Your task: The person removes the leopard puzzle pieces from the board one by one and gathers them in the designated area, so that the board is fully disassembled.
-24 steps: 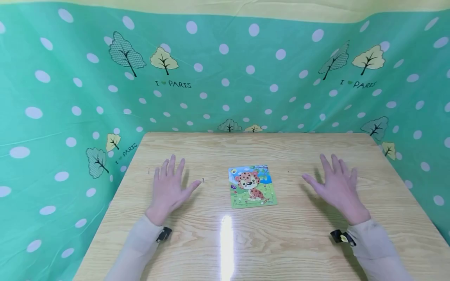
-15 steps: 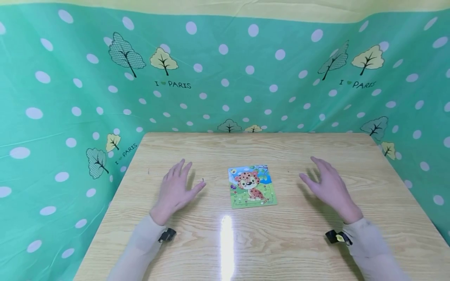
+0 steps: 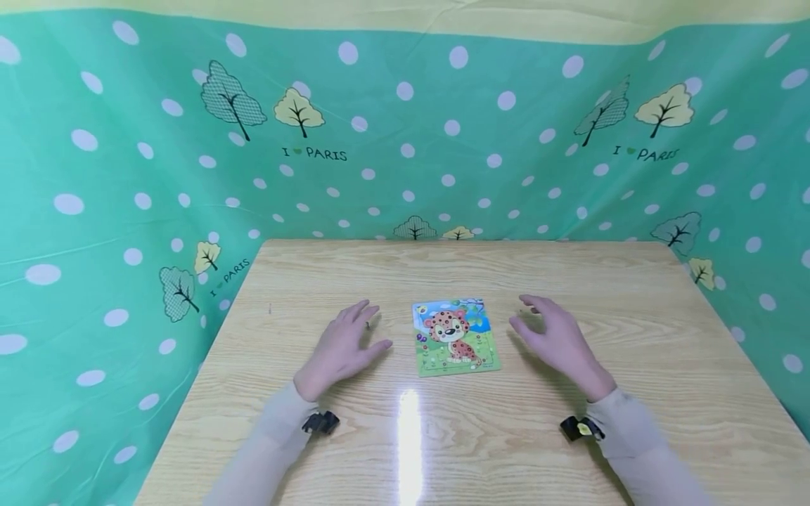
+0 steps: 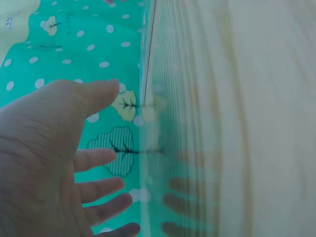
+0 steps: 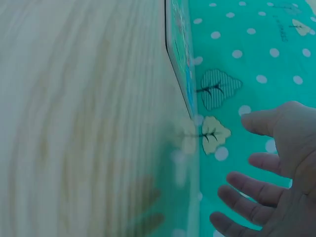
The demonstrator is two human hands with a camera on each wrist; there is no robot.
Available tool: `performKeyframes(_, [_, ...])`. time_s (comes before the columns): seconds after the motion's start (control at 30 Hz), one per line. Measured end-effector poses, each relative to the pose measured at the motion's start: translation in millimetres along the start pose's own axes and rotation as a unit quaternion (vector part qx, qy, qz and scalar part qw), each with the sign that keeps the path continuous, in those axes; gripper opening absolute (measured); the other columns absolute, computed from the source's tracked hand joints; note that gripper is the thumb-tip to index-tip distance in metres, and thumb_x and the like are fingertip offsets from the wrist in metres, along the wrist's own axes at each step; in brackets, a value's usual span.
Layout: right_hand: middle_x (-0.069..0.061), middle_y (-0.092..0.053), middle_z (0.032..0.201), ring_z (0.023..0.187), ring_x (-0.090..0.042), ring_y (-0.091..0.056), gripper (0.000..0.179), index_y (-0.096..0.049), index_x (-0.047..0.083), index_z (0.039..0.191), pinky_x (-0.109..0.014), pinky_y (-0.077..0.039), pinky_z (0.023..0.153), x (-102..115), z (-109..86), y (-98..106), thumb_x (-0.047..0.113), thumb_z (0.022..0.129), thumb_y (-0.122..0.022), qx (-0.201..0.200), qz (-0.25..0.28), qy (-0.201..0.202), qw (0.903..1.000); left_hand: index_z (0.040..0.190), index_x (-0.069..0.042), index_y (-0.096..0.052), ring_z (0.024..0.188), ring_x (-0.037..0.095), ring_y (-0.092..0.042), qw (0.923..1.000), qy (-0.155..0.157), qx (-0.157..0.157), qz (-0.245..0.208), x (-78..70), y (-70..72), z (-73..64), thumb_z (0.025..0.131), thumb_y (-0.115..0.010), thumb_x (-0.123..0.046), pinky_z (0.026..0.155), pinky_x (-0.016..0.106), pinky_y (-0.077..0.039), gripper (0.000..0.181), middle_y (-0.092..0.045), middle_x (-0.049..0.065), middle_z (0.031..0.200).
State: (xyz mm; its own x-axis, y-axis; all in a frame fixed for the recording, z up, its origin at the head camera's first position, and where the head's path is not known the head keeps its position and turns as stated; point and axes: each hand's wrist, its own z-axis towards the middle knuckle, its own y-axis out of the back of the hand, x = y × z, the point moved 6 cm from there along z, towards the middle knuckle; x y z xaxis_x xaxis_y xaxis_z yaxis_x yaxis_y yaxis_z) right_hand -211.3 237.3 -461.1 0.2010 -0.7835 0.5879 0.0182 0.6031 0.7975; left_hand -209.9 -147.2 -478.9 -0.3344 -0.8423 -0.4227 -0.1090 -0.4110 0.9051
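Observation:
A square picture board with a spotted cartoon leopard lies flat in the middle of the table. To its left is my left hand, fingers spread and loosely bent, holding nothing. My right hand hovers on the other side, thumb apart from the fingers, also holding nothing. Both hands stand a short way off the board's edges. In the right wrist view the board appears edge-on as a thin slab, beyond the relaxed fingers. The left wrist view has the left hand's fingers over the table's reflection.
The wooden table has a bright light streak near its front. A green polka-dot cloth with printed trees hangs behind and along both sides. Dark wrist cameras are strapped at the sleeves.
Both hands have moved inward toward the picture board, the right one farther. Their fingers have gone from spread wide to more bent. The board has stayed in place.

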Motion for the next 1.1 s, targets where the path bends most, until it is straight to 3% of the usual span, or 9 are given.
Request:
performKeyframes(0.23, [-0.026, -0.063, 0.147, 0.133, -0.047, -0.061, 0.056, -0.058, 0.0, 0.148, -0.064, -0.052, 0.111, 12.9, 4.8, -19.1, 0.033, 0.104, -0.07, 0.021, 0.012, 0.028, 0.9993, 0.157, -0.007, -0.051, 0.155, 0.048, -0.038, 0.9993, -0.02, 0.031, -0.001, -13.3, -16.2, 6.6, 0.099, -0.067, -0.057, 0.127, 0.067, -0.031, 0.078, -0.038, 0.024, 0.169])
performKeyframes(0.47, [-0.021, -0.066, 0.144, 0.134, -0.044, -0.062, 0.052, -0.062, 0.002, 0.145, -0.061, -0.052, 0.112, 21.8, 5.0, -30.2, 0.031, 0.103, -0.071, 0.033, 0.021, 0.028, 0.9988, 0.157, -0.009, -0.052, 0.156, 0.046, -0.037, 0.9986, -0.03, 0.043, 0.008, -23.4, -26.0, 11.9, 0.098, -0.066, -0.061, 0.127, 0.066, -0.031, 0.079, -0.038, 0.022, 0.17])
performKeyframes(0.77, [-0.021, -0.068, 0.141, 0.131, -0.042, -0.064, 0.048, -0.066, 0.0, 0.14, -0.061, -0.052, 0.112, 42.5, 10.3, -44.8, 0.027, 0.101, -0.074, 0.043, 0.024, 0.057, 0.9972, 0.158, -0.007, -0.05, 0.156, 0.045, -0.038, 0.9981, -0.039, 0.048, -0.004, -36.7, -31.9, 17.3, 0.099, -0.065, -0.059, 0.127, 0.065, -0.031, 0.08, -0.039, 0.019, 0.17])
performKeyframes(1.03, [-0.012, -0.076, 0.124, 0.108, -0.027, -0.073, 0.038, -0.072, 0.006, 0.133, -0.048, -0.063, 0.092, 57.6, 19.3, -60.3, 0.029, 0.102, -0.074, 0.059, 0.02, 0.075, 0.9952, 0.159, -0.008, -0.049, 0.155, 0.045, -0.039, 0.9974, -0.046, 0.053, 0.017, -43.3, -35.1, 23.8, 0.099, -0.066, -0.058, 0.126, 0.066, -0.034, 0.079, -0.043, 0.016, 0.169])
performKeyframes(1.1, [-0.012, -0.076, 0.125, 0.11, -0.029, -0.073, 0.037, -0.074, 0.006, 0.131, -0.049, -0.062, 0.094, 61.0, 22.0, -63.0, 0.029, 0.101, -0.074, 0.053, 0.006, 0.077, 0.9956, 0.159, -0.008, -0.048, 0.155, 0.045, -0.039, 0.9971, -0.045, 0.057, 0.024, -44.1, -35.8, 25.3, 0.099, -0.066, -0.06, 0.125, 0.065, -0.034, 0.082, -0.042, 0.016, 0.169])
